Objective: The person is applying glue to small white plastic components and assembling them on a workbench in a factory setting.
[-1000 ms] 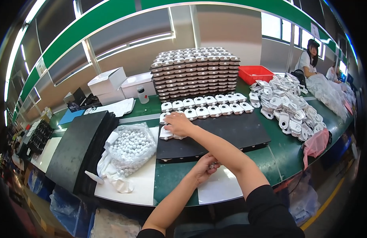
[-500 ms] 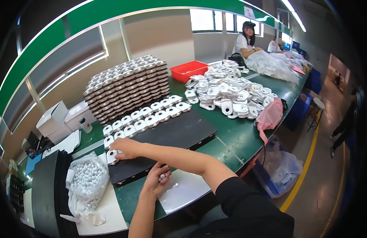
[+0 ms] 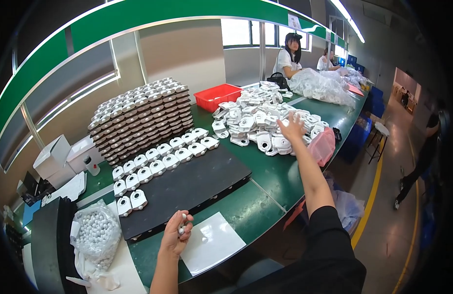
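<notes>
My left hand (image 3: 171, 239) is closed around several small white balls (image 3: 182, 230), just in front of the black board (image 3: 192, 183). White plastic housings (image 3: 138, 199) with round dark holes stand on that board, in two long rows along its far side and a short pair at its left end. My right hand (image 3: 293, 127) reaches out over the right side of a heap of the same white housings (image 3: 258, 117). Its fingers are spread, and nothing shows in them. Whether the fingertips touch the heap is unclear.
A clear bag of white balls (image 3: 96, 230) lies left of the board. Behind it are stacked boards of housings (image 3: 143, 117) and a red bin (image 3: 216, 96). A white sheet (image 3: 214, 245) lies by the table edge; a pink bag (image 3: 322, 147) hangs at right. Co-workers sit farther along.
My right hand has left the housing at the board's left end and swung right to the heap, its fingers opening. My left hand still holds the balls. The whole view has shifted slightly.
</notes>
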A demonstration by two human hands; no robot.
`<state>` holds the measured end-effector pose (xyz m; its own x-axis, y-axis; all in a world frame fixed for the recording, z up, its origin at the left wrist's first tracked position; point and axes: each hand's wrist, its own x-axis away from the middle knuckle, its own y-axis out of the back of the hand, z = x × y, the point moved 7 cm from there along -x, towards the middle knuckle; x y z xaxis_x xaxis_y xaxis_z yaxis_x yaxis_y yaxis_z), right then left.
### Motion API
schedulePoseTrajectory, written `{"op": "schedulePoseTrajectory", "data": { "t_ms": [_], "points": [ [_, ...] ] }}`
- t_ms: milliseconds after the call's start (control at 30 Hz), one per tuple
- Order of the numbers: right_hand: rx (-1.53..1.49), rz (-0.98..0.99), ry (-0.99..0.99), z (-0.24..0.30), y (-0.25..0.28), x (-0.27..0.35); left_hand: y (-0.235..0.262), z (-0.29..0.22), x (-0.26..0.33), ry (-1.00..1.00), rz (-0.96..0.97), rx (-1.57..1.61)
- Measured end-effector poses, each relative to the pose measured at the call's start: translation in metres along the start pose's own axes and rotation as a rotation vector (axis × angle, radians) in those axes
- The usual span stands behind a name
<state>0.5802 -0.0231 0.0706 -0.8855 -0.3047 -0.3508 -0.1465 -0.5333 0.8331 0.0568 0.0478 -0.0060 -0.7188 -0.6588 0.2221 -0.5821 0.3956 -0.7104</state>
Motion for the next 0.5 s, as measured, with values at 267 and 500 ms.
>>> {"op": "schedulePoseTrajectory", "data": {
  "t_ms": [267, 500],
  "points": [
    [-0.047, 0.225, -0.158, -0.045, -0.029, 0.001, 0.010, 0.003, -0.001, 0.019, -0.030, -0.010],
    [-0.029, 0.114, -0.032, -0.022, -0.034, 0.010, 0.005, 0.005, -0.002, 0.023, -0.048, -0.016]
  ]
}}
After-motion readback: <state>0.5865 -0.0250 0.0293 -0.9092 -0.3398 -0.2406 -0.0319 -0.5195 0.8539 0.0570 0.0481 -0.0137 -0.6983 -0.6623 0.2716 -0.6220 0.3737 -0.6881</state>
